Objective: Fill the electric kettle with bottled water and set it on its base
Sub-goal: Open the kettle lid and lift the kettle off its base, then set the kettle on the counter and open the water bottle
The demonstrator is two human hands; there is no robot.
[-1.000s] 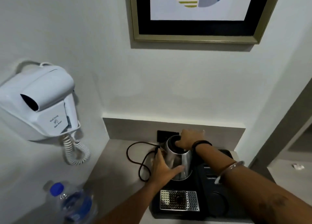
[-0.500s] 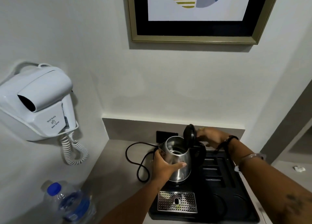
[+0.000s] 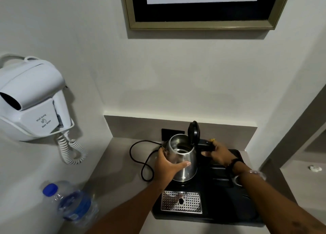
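A steel electric kettle [image 3: 187,156] stands upright on a black tray [image 3: 229,203], its black lid [image 3: 193,132] flipped up and the inside showing. My left hand [image 3: 167,165] wraps around the kettle's body from the left. My right hand [image 3: 216,152] grips the kettle's black handle on the right side. A clear water bottle with a blue cap and label [image 3: 70,203] stands at the near left of the counter, capped, away from both hands. The kettle's base is hidden under it.
A black cord [image 3: 141,156] loops from the kettle to a wall socket [image 3: 170,134]. A perforated metal drip grid [image 3: 181,202] sits in the tray's front. A white hair dryer [image 3: 31,99] with a coiled cord hangs on the left wall. A framed picture [image 3: 199,22] hangs above.
The kettle's lid went from shut under my right hand to standing open. My right hand moved from the lid to the handle. My left hand stayed on the body.
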